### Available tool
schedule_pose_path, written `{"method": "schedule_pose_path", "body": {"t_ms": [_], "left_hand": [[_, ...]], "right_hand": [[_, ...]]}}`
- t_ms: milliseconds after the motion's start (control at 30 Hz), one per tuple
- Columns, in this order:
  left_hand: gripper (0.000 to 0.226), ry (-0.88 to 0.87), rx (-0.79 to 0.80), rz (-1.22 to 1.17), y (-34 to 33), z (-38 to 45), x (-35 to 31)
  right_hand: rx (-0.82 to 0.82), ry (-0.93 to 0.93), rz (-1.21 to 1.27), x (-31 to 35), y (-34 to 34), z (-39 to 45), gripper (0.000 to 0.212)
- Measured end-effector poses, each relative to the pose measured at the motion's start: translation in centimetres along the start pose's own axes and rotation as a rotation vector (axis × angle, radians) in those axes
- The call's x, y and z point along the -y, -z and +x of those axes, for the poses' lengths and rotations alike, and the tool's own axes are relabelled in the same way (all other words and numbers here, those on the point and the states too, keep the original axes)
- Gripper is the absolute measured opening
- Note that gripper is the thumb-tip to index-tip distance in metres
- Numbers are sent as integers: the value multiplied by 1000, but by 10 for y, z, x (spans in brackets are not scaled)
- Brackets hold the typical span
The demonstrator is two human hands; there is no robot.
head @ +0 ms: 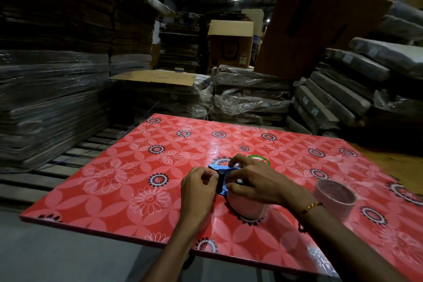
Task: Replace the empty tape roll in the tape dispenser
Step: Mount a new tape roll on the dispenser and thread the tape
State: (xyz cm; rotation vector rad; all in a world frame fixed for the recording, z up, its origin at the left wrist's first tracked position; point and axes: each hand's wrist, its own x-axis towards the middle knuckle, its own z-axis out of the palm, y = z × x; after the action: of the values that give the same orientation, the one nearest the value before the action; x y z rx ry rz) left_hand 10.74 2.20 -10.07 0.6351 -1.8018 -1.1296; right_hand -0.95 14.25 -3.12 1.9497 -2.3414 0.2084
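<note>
A blue tape dispenser (220, 170) lies on the red flowered table (119, 185), mostly covered by both hands. A roll of clear tape (248, 209) sits in it, under my right wrist. My left hand (198, 186) has its fingers curled against the dispenser's dark left part. My right hand (249, 178) reaches over the top, fingers and thumb pinching at the dispenser's front. A second roll (334, 197), with a pale ring and a hollow centre, stands apart on the table to the right.
The table's near edge (137, 241) runs close to my forearms. Stacks of flattened cardboard (52, 80) rise to the left, wrapped bundles (249, 96) and boxes behind, leaning wrapped packs (348, 89) on the right. A wooden pallet (68, 160) lies left of the table.
</note>
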Motion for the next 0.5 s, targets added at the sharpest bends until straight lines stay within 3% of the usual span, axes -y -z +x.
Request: {"method": "schedule_pose_path", "body": {"t_ms": [133, 333, 500], "left_hand": [[12, -25, -18, 58, 1, 0, -2], [11, -203, -39, 271, -1, 6, -6], [11, -199, -25, 320, -5, 7, -7]], "right_hand": [[-4, -9, 33, 0, 1, -1, 23], [7, 4, 69, 1, 4, -3, 23], [23, -15, 56, 3, 3, -3, 27]]}}
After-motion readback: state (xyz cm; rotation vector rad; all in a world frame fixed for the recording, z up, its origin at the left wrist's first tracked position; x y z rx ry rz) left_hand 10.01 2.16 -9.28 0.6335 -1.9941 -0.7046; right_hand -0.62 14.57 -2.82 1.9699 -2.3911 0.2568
